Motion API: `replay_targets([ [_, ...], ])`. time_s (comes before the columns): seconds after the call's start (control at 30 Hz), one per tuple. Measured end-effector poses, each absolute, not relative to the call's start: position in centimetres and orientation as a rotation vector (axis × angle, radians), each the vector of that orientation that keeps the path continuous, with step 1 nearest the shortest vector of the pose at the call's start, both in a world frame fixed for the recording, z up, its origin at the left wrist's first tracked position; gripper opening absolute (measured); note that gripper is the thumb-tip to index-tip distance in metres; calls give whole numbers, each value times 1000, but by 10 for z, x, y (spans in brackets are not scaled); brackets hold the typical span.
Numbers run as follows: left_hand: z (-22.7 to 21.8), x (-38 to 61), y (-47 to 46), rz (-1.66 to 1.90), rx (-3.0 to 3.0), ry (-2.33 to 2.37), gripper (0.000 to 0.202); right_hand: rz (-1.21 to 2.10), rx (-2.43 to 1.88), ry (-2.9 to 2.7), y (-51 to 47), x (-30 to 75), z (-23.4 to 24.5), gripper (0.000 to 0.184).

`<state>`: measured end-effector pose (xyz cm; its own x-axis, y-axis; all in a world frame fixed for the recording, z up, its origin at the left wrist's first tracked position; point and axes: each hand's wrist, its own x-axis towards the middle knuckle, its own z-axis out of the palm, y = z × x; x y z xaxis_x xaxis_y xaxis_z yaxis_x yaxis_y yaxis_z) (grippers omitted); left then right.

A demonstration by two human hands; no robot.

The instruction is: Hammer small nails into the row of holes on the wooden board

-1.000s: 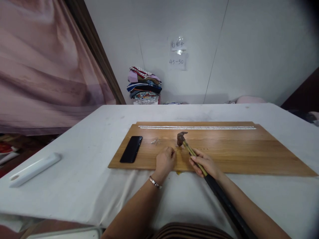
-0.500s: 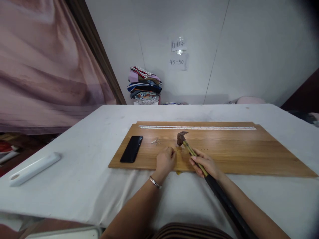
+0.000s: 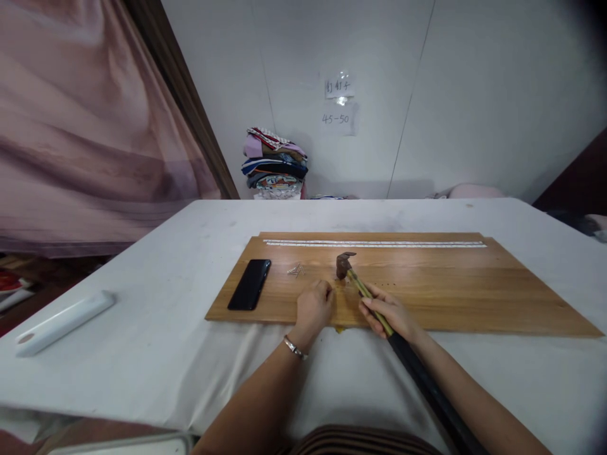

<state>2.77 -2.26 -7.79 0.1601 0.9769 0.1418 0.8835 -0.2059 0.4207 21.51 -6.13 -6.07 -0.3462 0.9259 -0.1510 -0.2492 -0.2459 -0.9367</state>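
My right hand [image 3: 391, 309] is wrapped around the yellow-and-black handle of a claw hammer [image 3: 359, 287]. Its rusty brown head is low over the wooden board [image 3: 441, 272], claw pointing away; whether it touches the surface I cannot tell. Just left of the hammer head, my left hand [image 3: 315, 303] rests on the board with its fingers curled closed. Whatever those fingers may pinch is hidden. A small pile of nails [image 3: 295, 270] lies beyond my left hand. Right of the hammer, several tiny dark dots form a short row in the wood.
A black phone [image 3: 250, 284] lies on the board's left end. Two white measuring strips [image 3: 374, 243] run along its far edge. On the white-covered table [image 3: 156, 265] is a white plastic piece [image 3: 66, 322]. Folded cloths [image 3: 275, 161] are stacked against the wall.
The hammer head sits very slightly lower than before. Both hands keep nearly the same places, and the view has shifted a little.
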Motion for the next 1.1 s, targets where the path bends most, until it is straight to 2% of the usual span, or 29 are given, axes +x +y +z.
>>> replay_targets([
  [0.17,-79,28,-22,549,2180,1812,15,1715,-941,-1114,-60,216,-62,37],
  [0.5,-78,27,-22,522,2187,1807,16,1730,-951,-1109,-59,214,-66,46],
  [0.8,-79,27,-21,528,2184,1809,16,1715,-931,-1112,-60,216,-64,38],
  [1.1,-79,28,-22,549,2181,1801,16,1736,-937,-1097,-59,213,-65,48],
])
